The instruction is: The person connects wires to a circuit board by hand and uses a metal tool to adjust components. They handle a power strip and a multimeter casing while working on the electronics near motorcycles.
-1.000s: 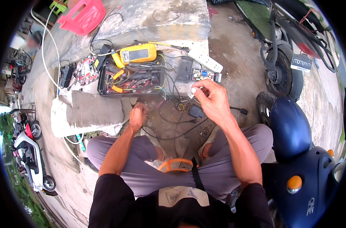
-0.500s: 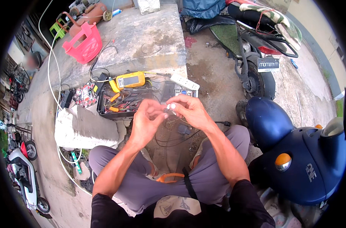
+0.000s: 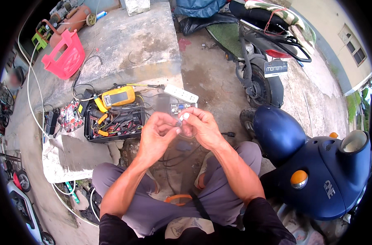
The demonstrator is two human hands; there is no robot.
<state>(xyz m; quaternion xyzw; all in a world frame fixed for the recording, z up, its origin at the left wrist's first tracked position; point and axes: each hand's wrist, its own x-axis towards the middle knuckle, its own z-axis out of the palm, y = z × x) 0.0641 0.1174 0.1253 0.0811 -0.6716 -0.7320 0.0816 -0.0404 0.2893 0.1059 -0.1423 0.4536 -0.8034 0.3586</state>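
both hands were up in front of the body, fingertips meeting. right hand [image 3: 205,130] had thumb and index pinched on a small grey piece [image 3: 179,123], detail too small to read. left hand [image 3: 156,133] had its thumb and fingers curled narrow at the same piece; can't tell if it gripped or only touched. so the piece sat between the 2 sets of fingertips, in the air above the ground. just beyond the right fingers: a circuit board [image 3: 178,107], partly hidden by them, with a white power strip [image 3: 181,94] past it and a dark flat casing [image 3: 163,101] beside it on the left. black cable [image 3: 179,158] lay on the ground below the hands, and a black plug [image 3: 228,134] near the right wrist. left of the board: black toolbox [image 3: 109,140] packed with tools, 2 orange handles [image 3: 102,119] among them, yellow meter [image 3: 119,96] lying across its far edge. red-and-white packets [image 3: 70,117] were left of the box, concrete block [image 3: 77,157] nearer the body. farther out: pink basket [image 3: 65,57] on the concrete slab [image 3: 132,41], dark blue scooter [image 3: 312,175] at far right.
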